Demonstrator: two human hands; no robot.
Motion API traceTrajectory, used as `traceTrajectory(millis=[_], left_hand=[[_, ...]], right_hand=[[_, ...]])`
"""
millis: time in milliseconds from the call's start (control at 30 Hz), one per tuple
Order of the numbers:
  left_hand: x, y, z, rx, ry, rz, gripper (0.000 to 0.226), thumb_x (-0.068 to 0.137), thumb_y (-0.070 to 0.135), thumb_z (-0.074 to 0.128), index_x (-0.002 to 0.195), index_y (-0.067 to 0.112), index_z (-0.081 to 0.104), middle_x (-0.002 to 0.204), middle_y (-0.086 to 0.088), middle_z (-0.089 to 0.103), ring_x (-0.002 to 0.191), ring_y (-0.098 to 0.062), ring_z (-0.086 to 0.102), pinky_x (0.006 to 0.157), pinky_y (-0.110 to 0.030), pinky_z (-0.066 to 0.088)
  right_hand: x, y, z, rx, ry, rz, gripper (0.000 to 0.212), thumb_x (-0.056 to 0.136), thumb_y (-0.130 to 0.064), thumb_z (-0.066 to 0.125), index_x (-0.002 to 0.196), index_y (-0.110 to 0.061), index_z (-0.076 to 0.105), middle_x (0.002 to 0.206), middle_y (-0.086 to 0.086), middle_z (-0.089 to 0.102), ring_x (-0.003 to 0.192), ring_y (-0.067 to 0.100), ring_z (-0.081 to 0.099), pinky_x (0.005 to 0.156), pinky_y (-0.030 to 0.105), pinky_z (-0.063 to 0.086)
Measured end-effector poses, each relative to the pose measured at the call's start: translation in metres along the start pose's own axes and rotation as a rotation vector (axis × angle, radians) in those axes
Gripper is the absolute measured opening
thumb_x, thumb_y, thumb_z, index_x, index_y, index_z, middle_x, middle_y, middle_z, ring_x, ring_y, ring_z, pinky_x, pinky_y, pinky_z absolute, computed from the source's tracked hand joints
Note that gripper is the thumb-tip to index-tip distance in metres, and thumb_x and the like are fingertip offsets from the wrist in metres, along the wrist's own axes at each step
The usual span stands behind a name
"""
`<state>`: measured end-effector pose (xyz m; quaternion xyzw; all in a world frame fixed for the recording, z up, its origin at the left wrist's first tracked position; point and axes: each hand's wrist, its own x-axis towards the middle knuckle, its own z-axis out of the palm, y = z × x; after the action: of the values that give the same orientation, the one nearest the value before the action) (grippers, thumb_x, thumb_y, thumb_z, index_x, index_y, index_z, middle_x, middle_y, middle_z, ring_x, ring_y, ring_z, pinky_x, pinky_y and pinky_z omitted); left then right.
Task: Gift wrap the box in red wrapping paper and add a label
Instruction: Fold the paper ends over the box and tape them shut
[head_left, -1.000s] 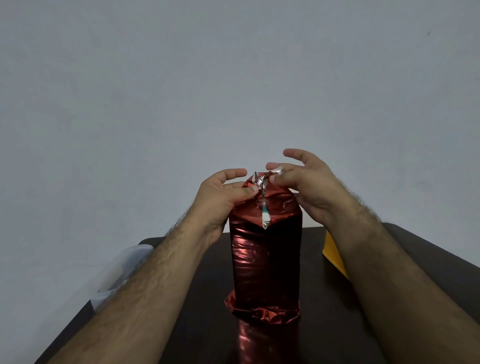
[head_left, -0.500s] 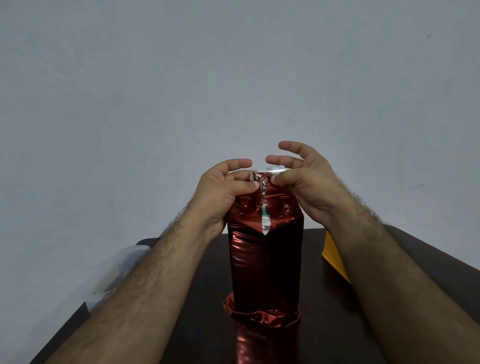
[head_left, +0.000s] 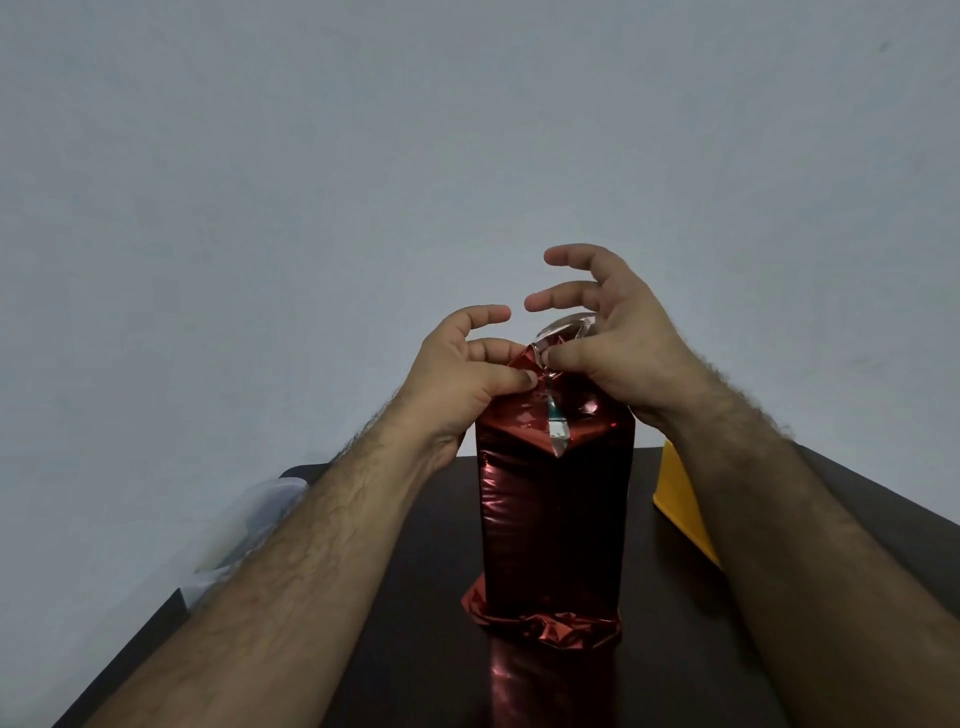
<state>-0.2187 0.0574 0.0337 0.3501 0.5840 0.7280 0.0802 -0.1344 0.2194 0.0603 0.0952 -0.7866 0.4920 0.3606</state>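
Box (head_left: 553, 530) wrapped in shiny red wrapping paper (head_left: 524, 499) stands upright at the middle of a dark bench (head_left: 426, 597), crumpled paper bunched round its base. Both hands work at its top. Left hand (head_left: 462, 379) presses its thumb onto the folded paper flap, fingers loosely curled. Right hand (head_left: 618, 343) pinches a silvery, clear strip of tape (head_left: 563, 330) between thumb and forefinger at the top seam, other fingers spread above. A yellow object (head_left: 680, 499) lies to the right, a clear plastic bag (head_left: 244, 525) at the left edge.
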Motion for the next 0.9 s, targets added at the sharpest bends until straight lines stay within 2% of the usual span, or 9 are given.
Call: traceTrajectory(millis=[133,333,433,533,600,667,733,900], left_hand=[[-0.002,0.002,0.001,0.084,0.02,0.04,0.066,0.082,-0.02,0.077,0.136,0.015,0.06,0.091,-0.009,0.079,0.085,-0.025,0.079,0.08,-0.041,0.065],[-0.004,0.004,0.002,0.145,0.046,0.071,0.064,0.082,-0.017,0.078,0.133,0.017,0.061,0.09,-0.008,0.08,0.087,-0.028,0.08,0.085,-0.046,0.067],[-0.004,0.004,0.001,0.158,0.048,0.075,0.063,0.081,-0.016,0.08,0.132,0.018,0.062,0.095,-0.01,0.081,0.092,-0.03,0.081,0.088,-0.049,0.066],[-0.003,0.004,-0.003,0.134,0.027,0.081,0.058,0.081,-0.016,0.08,0.128,0.015,0.067,0.099,-0.013,0.081,0.096,-0.032,0.08,0.092,-0.05,0.064],[-0.002,0.004,-0.005,0.116,0.02,0.083,0.048,0.085,-0.014,0.078,0.124,0.012,0.068,0.1,-0.012,0.082,0.093,-0.028,0.079,0.086,-0.042,0.065],[-0.002,0.005,-0.005,0.124,0.038,0.085,0.04,0.089,-0.009,0.078,0.122,0.012,0.07,0.098,-0.01,0.083,0.088,-0.021,0.079,0.073,-0.029,0.061],[-0.003,0.006,-0.004,0.133,0.057,0.087,0.034,0.091,-0.005,0.078,0.12,0.012,0.071,0.097,-0.009,0.083,0.086,-0.017,0.079,0.067,-0.021,0.056],[-0.003,0.003,-0.004,0.156,0.104,0.118,0.032,0.091,-0.005,0.078,0.117,0.012,0.072,0.092,-0.01,0.082,0.088,-0.022,0.08,0.086,-0.039,0.063]], right_hand=[[-0.005,-0.01,0.0,-0.173,-0.086,-0.156,0.098,0.073,0.01,0.076,0.149,-0.041,0.042,0.12,-0.005,0.067,0.091,0.021,0.074,0.076,0.032,0.061],[-0.01,-0.024,0.002,-0.349,-0.133,-0.287,0.099,0.075,0.014,0.064,0.154,-0.04,0.04,0.115,-0.008,0.064,0.08,0.019,0.072,0.068,0.019,0.054],[-0.011,-0.028,0.002,-0.458,-0.145,-0.309,0.101,0.076,0.016,0.06,0.154,-0.044,0.037,0.111,-0.013,0.062,0.082,0.014,0.071,0.069,0.023,0.058],[-0.01,-0.031,0.004,-0.589,-0.11,-0.32,0.101,0.077,0.015,0.06,0.153,-0.048,0.037,0.106,-0.015,0.061,0.086,0.008,0.069,0.077,0.029,0.06],[-0.01,-0.029,0.005,-0.623,-0.063,-0.315,0.101,0.077,0.013,0.06,0.153,-0.048,0.036,0.103,-0.015,0.062,0.087,0.007,0.068,0.083,0.033,0.059],[-0.008,-0.026,0.005,-0.637,-0.028,-0.294,0.099,0.077,0.013,0.06,0.152,-0.048,0.037,0.1,-0.014,0.062,0.088,0.006,0.067,0.083,0.033,0.059],[-0.007,-0.022,0.004,-0.654,-0.012,-0.281,0.092,0.079,0.011,0.06,0.151,-0.045,0.042,0.097,-0.015,0.064,0.088,0.005,0.065,0.081,0.032,0.059],[-0.007,-0.016,0.003,-0.681,-0.048,-0.306,0.074,0.079,0.0,0.066,0.141,-0.039,0.056,0.089,-0.022,0.07,0.095,0.01,0.061,0.088,0.04,0.056]])
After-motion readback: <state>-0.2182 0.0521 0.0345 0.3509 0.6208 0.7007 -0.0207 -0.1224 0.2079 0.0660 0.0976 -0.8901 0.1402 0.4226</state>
